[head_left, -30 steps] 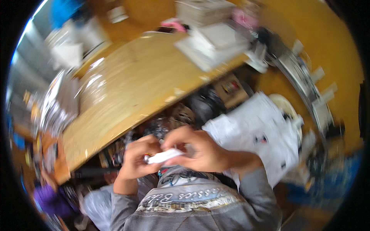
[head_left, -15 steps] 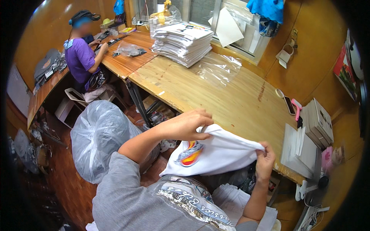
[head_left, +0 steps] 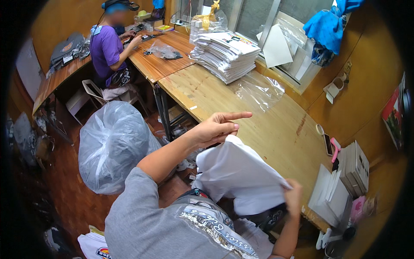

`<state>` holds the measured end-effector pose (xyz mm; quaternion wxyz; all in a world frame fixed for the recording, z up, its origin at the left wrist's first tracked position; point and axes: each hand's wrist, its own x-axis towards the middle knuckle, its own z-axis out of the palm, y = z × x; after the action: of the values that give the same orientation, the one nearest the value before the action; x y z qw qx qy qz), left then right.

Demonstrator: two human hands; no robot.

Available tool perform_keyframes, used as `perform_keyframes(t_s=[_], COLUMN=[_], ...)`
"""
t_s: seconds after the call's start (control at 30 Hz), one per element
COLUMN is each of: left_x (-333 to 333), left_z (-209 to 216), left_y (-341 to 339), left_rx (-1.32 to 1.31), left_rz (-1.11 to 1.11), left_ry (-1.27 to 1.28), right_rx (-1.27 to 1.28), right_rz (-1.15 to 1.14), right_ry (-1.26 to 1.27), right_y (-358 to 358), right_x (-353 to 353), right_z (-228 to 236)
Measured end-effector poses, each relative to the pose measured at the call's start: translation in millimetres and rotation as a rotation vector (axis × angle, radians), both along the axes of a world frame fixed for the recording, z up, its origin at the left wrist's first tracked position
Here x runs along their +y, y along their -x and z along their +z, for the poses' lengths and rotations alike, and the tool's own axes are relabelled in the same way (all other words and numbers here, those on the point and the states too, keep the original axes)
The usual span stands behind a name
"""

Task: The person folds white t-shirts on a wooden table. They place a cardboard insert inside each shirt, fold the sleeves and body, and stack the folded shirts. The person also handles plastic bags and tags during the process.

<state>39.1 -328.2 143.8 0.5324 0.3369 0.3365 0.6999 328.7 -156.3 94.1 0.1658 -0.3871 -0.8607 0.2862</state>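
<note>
A white T-shirt (head_left: 241,177) is stretched between my hands at the near edge of the table, its plain side showing. My left hand (head_left: 217,128) has its index finger stretched out over the table, while the thumb and other fingers close at the raised top corner of the cloth. Slightly blurred, my right hand (head_left: 293,196) grips the shirt's right corner, lower down. Folded white shirts (head_left: 228,54) form a tall stack on the table, the top one bearing a coloured print. Beside the stack lies a clear plastic sheet (head_left: 258,91).
The wooden table (head_left: 267,125) runs across in front of me. A large filled plastic bag (head_left: 114,149) stands on the floor at left. Far left, a person in purple (head_left: 108,49) sits working. A phone (head_left: 327,144), pink tool (head_left: 336,149) and white boards (head_left: 330,194) lie at right.
The shirt has turned so its colourful print no longer shows. My left index finger has stretched out; my right hand has moved slightly down. The view has shifted, showing another printed shirt at lower left.
</note>
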Motion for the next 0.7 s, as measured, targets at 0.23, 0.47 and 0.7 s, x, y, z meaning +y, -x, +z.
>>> perform_keyframes(t_s=[0.23, 0.47, 0.7], left_x=[11, 23, 8], left_z=[-73, -75, -18], left_y=[-42, -25, 16], left_rx=[0.570, -0.044, 0.195], left_rz=[-0.424, -0.232, -0.368], left_ry=[0.429, 0.382, -0.009], right_rx=[0.431, 0.328, -0.366], right_rz=[-0.036, 0.002, 0.255], right_ry=[-0.137, -0.005, -0.080], right_y=[-13, -7, -9], right_x=[-18, 6, 28], right_z=[84, 81, 11])
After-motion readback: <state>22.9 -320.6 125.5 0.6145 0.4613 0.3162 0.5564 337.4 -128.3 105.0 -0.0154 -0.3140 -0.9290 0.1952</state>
